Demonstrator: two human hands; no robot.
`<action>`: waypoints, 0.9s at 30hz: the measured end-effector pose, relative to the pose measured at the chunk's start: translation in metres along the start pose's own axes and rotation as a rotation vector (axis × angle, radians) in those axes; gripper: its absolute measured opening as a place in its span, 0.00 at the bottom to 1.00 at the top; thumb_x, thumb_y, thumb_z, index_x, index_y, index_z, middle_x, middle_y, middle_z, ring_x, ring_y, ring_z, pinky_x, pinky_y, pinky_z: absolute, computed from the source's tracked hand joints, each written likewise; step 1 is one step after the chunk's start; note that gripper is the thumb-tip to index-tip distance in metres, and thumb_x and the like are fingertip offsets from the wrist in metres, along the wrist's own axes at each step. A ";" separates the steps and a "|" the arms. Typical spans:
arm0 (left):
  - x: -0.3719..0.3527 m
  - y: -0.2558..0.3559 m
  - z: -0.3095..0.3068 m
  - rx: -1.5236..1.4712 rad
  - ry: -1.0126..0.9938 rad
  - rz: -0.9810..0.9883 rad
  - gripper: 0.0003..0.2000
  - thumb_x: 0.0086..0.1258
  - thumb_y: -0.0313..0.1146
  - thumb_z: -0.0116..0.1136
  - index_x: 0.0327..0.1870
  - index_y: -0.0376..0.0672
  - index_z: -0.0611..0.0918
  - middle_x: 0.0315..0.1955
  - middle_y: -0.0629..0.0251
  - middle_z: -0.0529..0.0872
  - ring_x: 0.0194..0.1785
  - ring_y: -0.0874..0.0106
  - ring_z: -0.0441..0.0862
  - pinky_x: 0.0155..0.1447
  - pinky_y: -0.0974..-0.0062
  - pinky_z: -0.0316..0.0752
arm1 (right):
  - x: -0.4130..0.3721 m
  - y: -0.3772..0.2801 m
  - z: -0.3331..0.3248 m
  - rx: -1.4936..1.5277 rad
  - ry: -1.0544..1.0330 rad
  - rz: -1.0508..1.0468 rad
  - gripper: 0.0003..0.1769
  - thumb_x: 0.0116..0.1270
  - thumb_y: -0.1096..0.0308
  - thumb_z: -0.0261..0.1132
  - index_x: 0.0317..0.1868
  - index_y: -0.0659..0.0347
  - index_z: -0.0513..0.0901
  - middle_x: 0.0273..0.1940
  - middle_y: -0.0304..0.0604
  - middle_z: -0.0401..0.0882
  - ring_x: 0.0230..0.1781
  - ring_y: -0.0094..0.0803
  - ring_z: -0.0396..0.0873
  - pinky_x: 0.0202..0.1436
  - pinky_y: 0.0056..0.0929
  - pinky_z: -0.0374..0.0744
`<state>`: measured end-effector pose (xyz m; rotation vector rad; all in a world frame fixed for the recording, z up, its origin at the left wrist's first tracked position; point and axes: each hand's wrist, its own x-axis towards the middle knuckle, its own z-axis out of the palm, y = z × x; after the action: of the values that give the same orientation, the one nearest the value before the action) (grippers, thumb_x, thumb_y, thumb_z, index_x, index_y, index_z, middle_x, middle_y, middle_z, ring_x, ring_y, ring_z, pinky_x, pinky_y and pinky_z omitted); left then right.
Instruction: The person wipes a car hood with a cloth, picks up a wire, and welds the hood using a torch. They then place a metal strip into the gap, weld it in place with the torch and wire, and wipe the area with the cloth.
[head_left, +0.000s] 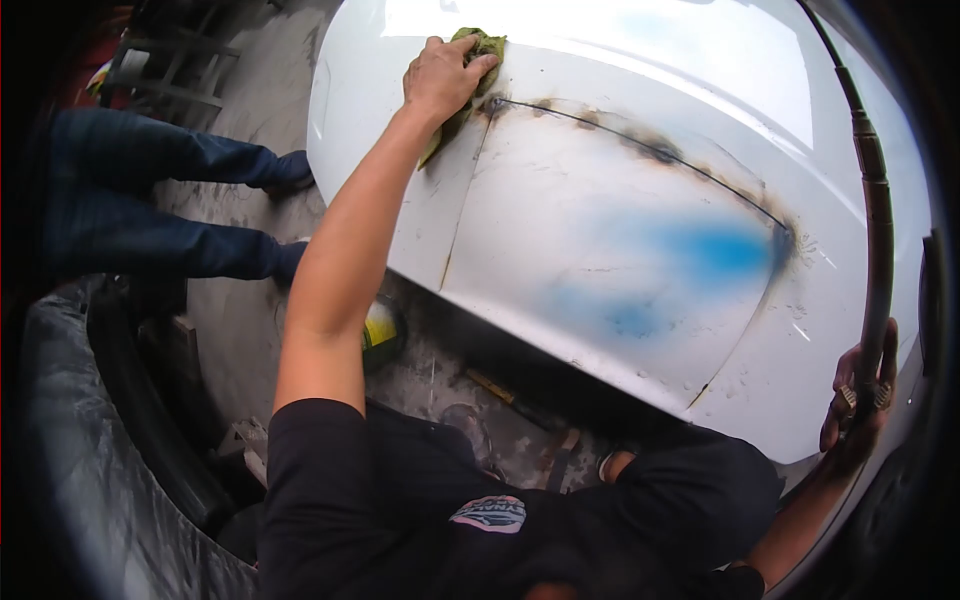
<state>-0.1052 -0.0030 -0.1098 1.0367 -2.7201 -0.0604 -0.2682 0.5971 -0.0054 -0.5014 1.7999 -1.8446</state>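
My left hand (447,80) presses a dirty yellow-green cloth (486,46) against the upper left of a white car body panel (390,225). Part of the cloth hangs below the palm. Right of this hand, a dark seam (640,147) with brown scorch marks crosses the panel, and thinner rusty lines run down from its ends. Blue paint (725,250) is misted over the area below the seam. At the far right, my right hand (860,390) rests at the lower end of a long dark strip (876,200), its fingers pointing up; a ring shows there.
Another person's legs in jeans (170,190) stand at the left, close to the panel's edge. A dark container with a yellow label (380,330) is on the stained floor (230,330) below my left arm. Dark, plastic-like sheeting (90,450) curves along the lower left.
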 end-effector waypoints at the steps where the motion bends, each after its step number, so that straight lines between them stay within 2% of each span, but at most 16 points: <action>1: -0.007 0.002 -0.006 0.061 -0.011 0.024 0.31 0.72 0.66 0.55 0.68 0.57 0.82 0.48 0.51 0.84 0.53 0.55 0.85 0.61 0.55 0.78 | -0.002 -0.002 -0.002 -0.088 0.054 0.093 0.56 0.64 0.44 0.76 0.80 0.64 0.57 0.33 0.46 0.74 0.14 0.17 0.74 0.08 0.14 0.76; 3: -0.013 0.005 -0.028 -0.017 -0.177 -0.089 0.33 0.75 0.67 0.48 0.72 0.56 0.79 0.60 0.46 0.80 0.65 0.52 0.78 0.70 0.54 0.72 | 0.000 0.006 0.001 0.012 -0.014 -0.004 0.55 0.64 0.45 0.76 0.80 0.65 0.57 0.33 0.46 0.74 0.14 0.16 0.73 0.07 0.13 0.74; 5: -0.014 -0.025 0.001 0.080 0.249 0.304 0.33 0.79 0.64 0.44 0.77 0.53 0.71 0.74 0.43 0.67 0.78 0.49 0.61 0.80 0.55 0.59 | 0.000 0.011 0.004 0.109 -0.089 -0.097 0.54 0.65 0.46 0.76 0.80 0.66 0.58 0.33 0.45 0.74 0.13 0.16 0.72 0.07 0.13 0.73; 6: -0.020 -0.018 0.011 -0.348 -0.048 0.212 0.32 0.83 0.58 0.39 0.81 0.50 0.64 0.81 0.46 0.54 0.84 0.48 0.46 0.85 0.56 0.46 | 0.003 0.013 0.003 0.063 -0.054 -0.092 0.54 0.65 0.46 0.75 0.80 0.66 0.58 0.34 0.45 0.74 0.12 0.17 0.71 0.06 0.14 0.72; 7: -0.033 -0.012 0.023 -0.162 -0.115 0.232 0.36 0.82 0.64 0.27 0.83 0.52 0.58 0.84 0.51 0.41 0.86 0.49 0.34 0.85 0.45 0.36 | 0.005 0.014 0.001 0.018 -0.017 -0.088 0.55 0.65 0.45 0.75 0.80 0.66 0.57 0.34 0.45 0.74 0.12 0.17 0.70 0.05 0.14 0.70; 9: -0.037 -0.017 0.040 -0.176 0.169 0.308 0.31 0.83 0.59 0.38 0.75 0.47 0.71 0.77 0.46 0.63 0.80 0.51 0.60 0.79 0.50 0.61 | 0.007 0.016 -0.007 -0.012 -0.057 -0.101 0.56 0.64 0.44 0.75 0.80 0.66 0.56 0.35 0.47 0.74 0.12 0.18 0.69 0.05 0.15 0.70; 13: -0.067 -0.037 -0.045 -0.409 0.205 0.148 0.25 0.84 0.43 0.49 0.73 0.37 0.70 0.74 0.43 0.68 0.79 0.50 0.61 0.81 0.57 0.55 | 0.003 0.001 0.001 0.038 -0.026 -0.006 0.59 0.62 0.41 0.75 0.81 0.64 0.53 0.38 0.51 0.72 0.13 0.20 0.69 0.05 0.17 0.70; 14: -0.090 -0.036 -0.071 -0.442 0.366 0.051 0.14 0.81 0.33 0.54 0.59 0.33 0.80 0.56 0.47 0.84 0.59 0.59 0.83 0.64 0.64 0.77 | 0.001 0.002 -0.002 0.033 0.044 0.015 0.58 0.63 0.41 0.74 0.82 0.61 0.52 0.40 0.52 0.70 0.12 0.20 0.68 0.04 0.16 0.69; 15: -0.123 -0.071 -0.068 -0.458 0.318 0.037 0.18 0.81 0.43 0.54 0.57 0.36 0.83 0.49 0.51 0.88 0.50 0.64 0.87 0.53 0.67 0.82 | 0.006 0.007 -0.011 0.205 0.059 -0.108 0.58 0.63 0.42 0.73 0.79 0.69 0.54 0.37 0.50 0.70 0.10 0.20 0.66 0.04 0.16 0.67; 17: -0.207 -0.094 -0.072 -0.535 0.072 -0.214 0.12 0.77 0.37 0.58 0.41 0.35 0.84 0.27 0.63 0.87 0.26 0.75 0.82 0.33 0.71 0.78 | 0.005 0.015 0.007 0.219 0.105 -0.182 0.55 0.61 0.43 0.75 0.70 0.81 0.60 0.35 0.49 0.70 0.08 0.19 0.65 0.05 0.14 0.64; 19: -0.296 -0.097 -0.053 -0.510 -0.312 -0.511 0.12 0.74 0.36 0.58 0.38 0.34 0.84 0.25 0.60 0.83 0.25 0.73 0.80 0.33 0.68 0.77 | 0.019 0.019 -0.061 0.215 0.062 -0.064 0.43 0.58 0.49 0.76 0.53 0.82 0.65 0.33 0.46 0.68 0.09 0.18 0.62 0.06 0.11 0.59; 21: -0.348 -0.113 -0.025 -0.340 -0.796 -0.398 0.17 0.67 0.41 0.63 0.37 0.31 0.84 0.29 0.46 0.88 0.37 0.52 0.87 0.46 0.58 0.81 | 0.025 0.026 -0.108 0.727 -0.610 0.284 0.51 0.49 0.54 0.75 0.69 0.72 0.62 0.58 0.46 0.66 0.56 0.27 0.66 0.52 0.23 0.69; 23: -0.378 -0.116 0.015 -0.080 -0.808 -0.387 0.19 0.67 0.43 0.62 0.41 0.30 0.85 0.44 0.39 0.88 0.49 0.44 0.85 0.53 0.53 0.80 | 0.019 0.031 -0.114 1.027 -0.330 0.400 0.48 0.48 0.51 0.77 0.63 0.69 0.64 0.52 0.46 0.68 0.44 0.25 0.74 0.40 0.17 0.73; 25: -0.386 -0.118 0.051 0.030 -0.843 -0.336 0.19 0.67 0.43 0.62 0.44 0.31 0.85 0.51 0.37 0.85 0.54 0.43 0.83 0.56 0.52 0.80 | 0.017 0.029 -0.106 0.060 -0.310 0.128 0.47 0.50 0.48 0.77 0.60 0.69 0.64 0.46 0.50 0.70 0.24 0.23 0.75 0.22 0.14 0.70; 26: -0.386 -0.120 0.074 0.136 -0.875 -0.283 0.19 0.67 0.42 0.62 0.46 0.31 0.86 0.58 0.35 0.82 0.59 0.42 0.81 0.58 0.51 0.79 | 0.027 0.027 -0.109 0.050 -0.304 0.123 0.47 0.50 0.48 0.77 0.60 0.69 0.64 0.46 0.50 0.70 0.24 0.23 0.75 0.22 0.14 0.70; 27: -0.388 -0.130 0.104 0.131 -0.871 -0.273 0.19 0.67 0.42 0.62 0.46 0.31 0.86 0.58 0.35 0.82 0.59 0.42 0.81 0.58 0.51 0.79 | 0.040 0.027 -0.116 0.255 -0.662 0.320 0.50 0.53 0.46 0.75 0.64 0.72 0.62 0.44 0.51 0.70 0.19 0.21 0.72 0.16 0.14 0.68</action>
<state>0.2366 0.1517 -0.3032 1.7395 -3.3161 -0.4905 -0.3661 0.6670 -0.0419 -0.5963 1.1112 -1.4302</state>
